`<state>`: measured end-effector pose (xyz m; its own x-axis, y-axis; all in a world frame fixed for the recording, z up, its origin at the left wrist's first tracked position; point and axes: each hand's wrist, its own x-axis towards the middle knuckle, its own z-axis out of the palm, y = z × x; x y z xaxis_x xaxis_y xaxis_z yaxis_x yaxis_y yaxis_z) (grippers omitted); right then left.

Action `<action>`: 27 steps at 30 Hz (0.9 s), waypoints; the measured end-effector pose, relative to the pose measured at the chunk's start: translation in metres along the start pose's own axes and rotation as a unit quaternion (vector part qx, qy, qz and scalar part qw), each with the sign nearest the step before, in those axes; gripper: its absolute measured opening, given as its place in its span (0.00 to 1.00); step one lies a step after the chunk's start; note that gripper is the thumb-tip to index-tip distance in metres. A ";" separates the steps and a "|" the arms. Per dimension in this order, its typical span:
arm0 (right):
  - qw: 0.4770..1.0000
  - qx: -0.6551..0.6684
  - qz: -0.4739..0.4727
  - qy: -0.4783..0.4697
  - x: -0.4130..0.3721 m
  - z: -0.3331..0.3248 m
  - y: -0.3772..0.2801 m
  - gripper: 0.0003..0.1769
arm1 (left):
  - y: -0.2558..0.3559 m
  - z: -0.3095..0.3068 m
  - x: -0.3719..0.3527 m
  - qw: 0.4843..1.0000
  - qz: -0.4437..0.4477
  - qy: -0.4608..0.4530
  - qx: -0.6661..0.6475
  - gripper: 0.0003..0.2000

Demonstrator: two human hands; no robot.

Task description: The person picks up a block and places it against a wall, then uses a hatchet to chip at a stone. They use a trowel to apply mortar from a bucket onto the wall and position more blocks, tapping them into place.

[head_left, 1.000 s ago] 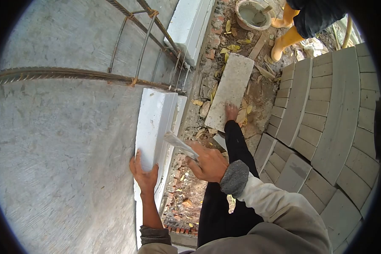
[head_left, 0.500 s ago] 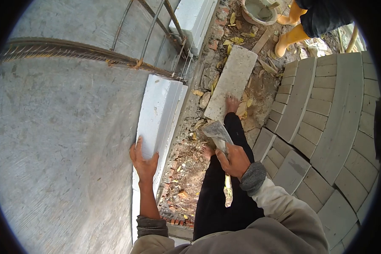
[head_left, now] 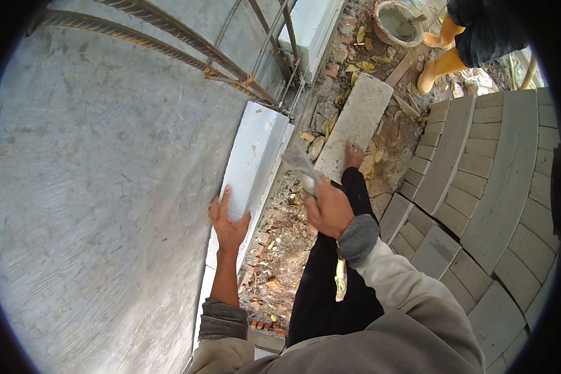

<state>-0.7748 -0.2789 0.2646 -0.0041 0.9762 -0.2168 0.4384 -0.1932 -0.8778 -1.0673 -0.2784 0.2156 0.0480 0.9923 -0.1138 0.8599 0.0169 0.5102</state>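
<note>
My left hand [head_left: 229,224] lies with spread fingers on top of a long white block [head_left: 250,149], probably lightweight concrete, set along the edge of the grey slab. Its fingertips point away from me and the thumb rests toward the block's right side. My right hand [head_left: 330,209] is closed around a trowel [head_left: 302,167] with a flat, grey-stained blade. The blade is blurred and tilts up and left, just right of the block and apart from it. My fingers hide most of the handle.
Steel rebar [head_left: 162,53] juts over the concrete slab [head_left: 118,187] near the block's far end. Stacked grey blocks [head_left: 486,168] stand at right. A plank-like slab [head_left: 358,121] lies under my bare foot. Beyond are a mortar bucket [head_left: 397,25] and another person's yellow boots [head_left: 442,62].
The trowel has moved left toward the block, its blade turning and blurring. My left hand stays on the block. The view has shifted, so the scene sits further right.
</note>
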 end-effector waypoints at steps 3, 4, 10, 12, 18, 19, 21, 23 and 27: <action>0.997 -0.026 -0.078 0.014 0.035 0.022 -0.019 0.27 | 0.000 0.000 0.002 1.000 0.010 -0.002 -0.019 0.44; 0.994 -0.038 -0.096 0.019 0.045 0.030 -0.023 0.27 | 0.000 0.000 0.001 1.000 0.010 -0.003 -0.022 0.44; 0.994 -0.093 -0.054 0.008 0.070 0.067 -0.020 0.27 | 0.005 -0.002 0.003 1.000 0.009 0.001 -0.018 0.44; 0.993 -0.110 -0.036 -0.005 0.071 0.070 -0.017 0.27 | 0.006 -0.003 0.006 0.999 0.036 0.012 -0.005 0.45; 0.989 -0.142 -0.021 -0.038 0.073 0.075 -0.018 0.26 | -0.002 -0.001 0.005 0.999 -0.012 -0.021 -0.034 0.42; 0.989 -0.139 -0.037 -0.035 0.070 0.075 -0.018 0.26 | -0.001 -0.004 0.000 1.000 -0.004 -0.007 -0.016 0.43; 0.988 -0.136 -0.073 -0.014 0.071 0.067 -0.019 0.26 | 0.006 -0.004 0.006 0.999 0.026 0.022 0.015 0.43; 0.988 -0.137 -0.064 -0.017 0.066 0.066 -0.019 0.24 | 0.003 -0.002 0.006 0.999 0.022 0.017 0.020 0.43; 0.984 -0.163 -0.060 -0.041 0.071 0.065 -0.020 0.19 | 0.000 -0.003 0.007 0.999 0.018 0.014 0.023 0.43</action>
<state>-0.8425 -0.2124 0.2395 -0.1399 0.9763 -0.1654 0.6949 -0.0222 -0.7187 -1.0685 -0.2706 0.2174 0.0665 0.9952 -0.0715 0.8806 -0.0248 0.4733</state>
